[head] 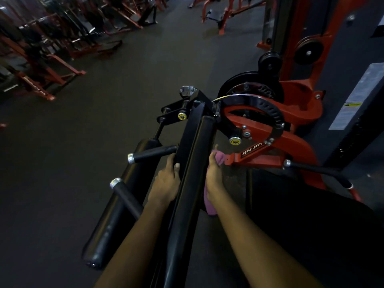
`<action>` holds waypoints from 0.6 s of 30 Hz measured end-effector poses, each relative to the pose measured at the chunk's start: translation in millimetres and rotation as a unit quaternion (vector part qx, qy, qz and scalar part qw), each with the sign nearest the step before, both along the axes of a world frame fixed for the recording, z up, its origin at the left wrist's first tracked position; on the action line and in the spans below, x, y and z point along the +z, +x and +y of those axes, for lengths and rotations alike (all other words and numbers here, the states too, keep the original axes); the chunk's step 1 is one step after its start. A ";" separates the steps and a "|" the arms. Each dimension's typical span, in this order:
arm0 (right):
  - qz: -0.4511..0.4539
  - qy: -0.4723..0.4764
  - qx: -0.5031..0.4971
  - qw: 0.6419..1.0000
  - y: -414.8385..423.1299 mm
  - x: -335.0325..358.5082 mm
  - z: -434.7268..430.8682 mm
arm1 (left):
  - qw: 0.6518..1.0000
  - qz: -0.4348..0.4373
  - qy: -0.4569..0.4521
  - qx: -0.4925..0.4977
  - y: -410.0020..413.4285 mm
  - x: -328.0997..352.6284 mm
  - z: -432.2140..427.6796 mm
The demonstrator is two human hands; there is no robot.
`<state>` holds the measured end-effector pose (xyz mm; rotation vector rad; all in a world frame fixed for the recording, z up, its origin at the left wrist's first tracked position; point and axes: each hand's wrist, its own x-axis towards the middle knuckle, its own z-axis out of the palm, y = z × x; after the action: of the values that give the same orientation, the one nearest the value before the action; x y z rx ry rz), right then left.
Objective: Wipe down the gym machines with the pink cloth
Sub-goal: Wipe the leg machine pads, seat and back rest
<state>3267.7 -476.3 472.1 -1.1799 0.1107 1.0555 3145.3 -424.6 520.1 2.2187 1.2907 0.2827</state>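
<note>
Two bare forearms reach in from the near edge, one on each side of a long black pad [193, 163]. The pad is narrow and flat-faced, with smooth, slightly glossy vinyl upholstery, and it runs away toward the machine's pivot.

The left hand [166, 181] grips the pad's left edge, its thumb lying on top and its fingers [171, 161] wrapped down the side. The right hand [214, 175] lies along the pad's right flank with the pink cloth [210, 204] between palm and vinyl. The cloth is soft, matte and dusty pink. A crumpled bunch shows just past the fingertips and a loose fold hangs below the wrist. The right fingers rest on the cloth, but I cannot tell how far they curl round it, as the palm side is hidden.

Left of the pad is a black cylindrical roller pad [116, 215], shiny and rounded at its end. Two black textured handles [153, 152] with chrome end caps stick out beside it.

Beyond the hands, a black curved selector plate [270, 113] with a row of holes sits against the glossy red frame [291, 146], which carries a partly readable white-lettered label. Yellow-ringed knobs [235, 141] flank the pivot. Round black pulleys [308, 50] are mounted higher on the red upright.

The floor [104, 121] is dark, matte and finely speckled. Far left, blurred red-and-black machines [41, 59] stand in rows.
</note>
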 end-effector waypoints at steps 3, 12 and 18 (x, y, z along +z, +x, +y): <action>-0.076 -0.007 -0.015 0.997 -9.8 0.8 -9.7 | 1.000 -0.002 -0.001 0.007 1.6 1.5 -3.1; -0.223 -0.035 0.007 0.974 53.0 0.6 45.9 | 1.000 -0.005 0.022 0.007 1.9 4.5 -3.3; -0.333 0.005 0.014 0.943 21.4 10.4 13.3 | 1.000 -0.003 0.028 0.008 2.9 5.3 -3.5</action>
<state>3289.1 -463.0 482.5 -1.4735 -0.4430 0.6316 3148.2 -428.1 525.5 2.2540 1.3140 0.3347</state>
